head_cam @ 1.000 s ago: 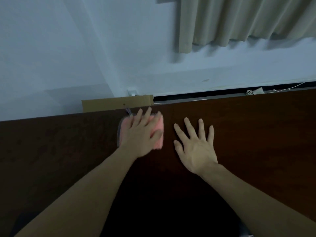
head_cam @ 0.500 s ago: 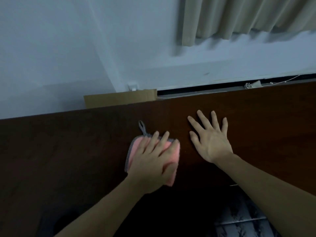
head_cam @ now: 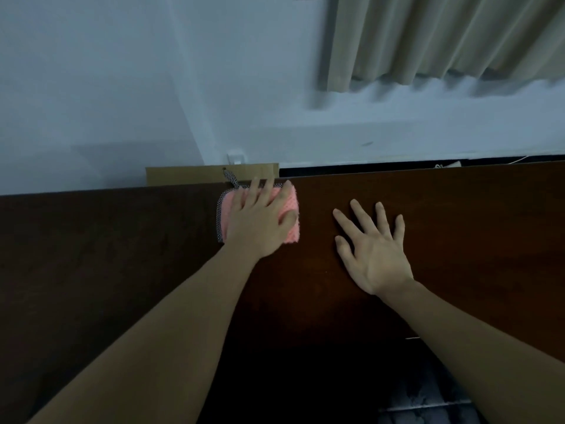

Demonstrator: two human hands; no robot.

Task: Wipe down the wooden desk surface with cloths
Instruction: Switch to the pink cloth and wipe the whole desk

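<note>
A dark brown wooden bench (head_cam: pixel 458 215) with a smooth, slightly shiny top fills the lower part of the view, and its far edge runs from the left side up to the right side. On this top, at the far edge and a little left of the middle, lies a pink rectangular cloth with a grey dotted border (head_cam: pixel 290 206). A small grey hanging loop (head_cam: pixel 230 178) at its far left corner sticks out past the edge of the bench. The left hand (head_cam: pixel 260 223) lies flat on top of the cloth with the palm down; its fingers are stretched out and point toward the far edge, the thumb rests on the right part of the cloth, and the hand presses on the cloth without curling around it. The cloth shows on both sides of this hand, more on the right. The right hand (head_cam: pixel 374 249) is to the right of the cloth, apart from it, and rests flat on the bare wood with the fingers spread wide and straight; it holds nothing. Both bare forearms come in from the near side of the view. Just behind the bench, beyond the cloth, stands a flat piece of brown cardboard (head_cam: pixel 189 175) against a pale white wall (head_cam: pixel 122 87). A small white wall socket (head_cam: pixel 235 158) is seen above the cardboard. At the far right, a beige pleated curtain (head_cam: pixel 443 38) hangs on the wall.
</note>
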